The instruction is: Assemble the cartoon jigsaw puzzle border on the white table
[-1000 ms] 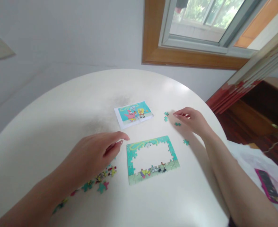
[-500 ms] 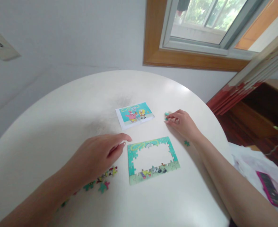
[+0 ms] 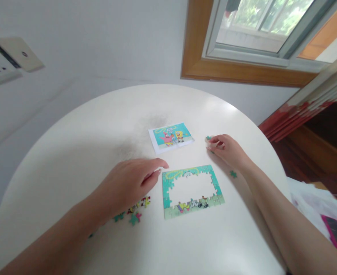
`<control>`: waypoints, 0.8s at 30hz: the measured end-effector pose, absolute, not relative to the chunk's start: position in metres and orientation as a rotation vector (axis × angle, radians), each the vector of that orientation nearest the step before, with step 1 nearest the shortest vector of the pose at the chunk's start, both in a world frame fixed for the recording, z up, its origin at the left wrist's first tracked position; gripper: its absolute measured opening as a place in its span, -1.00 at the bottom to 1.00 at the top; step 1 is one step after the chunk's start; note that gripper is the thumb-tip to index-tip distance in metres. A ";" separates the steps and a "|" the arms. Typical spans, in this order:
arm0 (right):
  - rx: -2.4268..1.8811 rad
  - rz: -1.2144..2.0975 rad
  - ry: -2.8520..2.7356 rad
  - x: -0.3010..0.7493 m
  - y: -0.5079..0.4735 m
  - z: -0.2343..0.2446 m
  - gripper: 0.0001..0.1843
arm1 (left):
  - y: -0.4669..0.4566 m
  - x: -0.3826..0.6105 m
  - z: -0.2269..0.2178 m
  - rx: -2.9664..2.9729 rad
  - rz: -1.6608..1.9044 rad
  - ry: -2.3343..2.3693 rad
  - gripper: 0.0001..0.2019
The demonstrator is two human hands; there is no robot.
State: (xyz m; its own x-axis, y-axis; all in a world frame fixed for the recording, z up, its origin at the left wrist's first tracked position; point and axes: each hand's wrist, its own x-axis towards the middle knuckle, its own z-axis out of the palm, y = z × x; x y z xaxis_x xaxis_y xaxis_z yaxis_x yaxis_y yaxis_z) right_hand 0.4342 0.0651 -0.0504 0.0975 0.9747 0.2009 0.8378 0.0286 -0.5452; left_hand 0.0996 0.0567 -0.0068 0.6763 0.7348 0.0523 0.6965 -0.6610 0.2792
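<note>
Several loose pieces (image 3: 134, 219) in teal, pink, yellow and red lie beside the left hand (image 3: 135, 177), partly hidden by it. Its thumb and forefinger stand slightly apart near the upper left corner of the partly built puzzle (image 3: 197, 204). Joined pieces form a border there, around a gap where the white surface (image 3: 185, 244) shows. Beyond it lies a printed picture (image 3: 172, 136). The right hand has its fingertips beside a teal piece (image 3: 208, 138), right of the picture; whether they pinch one I cannot tell. A green piece (image 3: 233, 174) lies near the right wrist.
</note>
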 end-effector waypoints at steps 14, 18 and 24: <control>-1.838 0.293 -1.826 0.436 0.062 -0.050 -0.87 | 0.057 0.100 -0.009 2.646 0.255 1.125 -0.66; -1.830 0.300 -1.840 0.441 0.059 -0.050 -0.82 | 0.058 0.100 -0.009 2.641 0.275 1.110 -0.66; -1.843 0.319 -1.869 0.447 0.056 -0.049 -0.73 | 0.059 0.100 -0.009 2.637 0.237 1.112 -0.65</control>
State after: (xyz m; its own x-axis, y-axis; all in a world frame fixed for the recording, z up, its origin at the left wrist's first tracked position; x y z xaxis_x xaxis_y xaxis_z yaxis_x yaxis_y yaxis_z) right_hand 0.4467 0.0564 -0.0491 0.0339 0.9833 0.1789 0.8682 0.0597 -0.4925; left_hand 0.0998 0.0586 -0.0086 0.6921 0.7203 0.0458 0.6762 -0.6693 0.3080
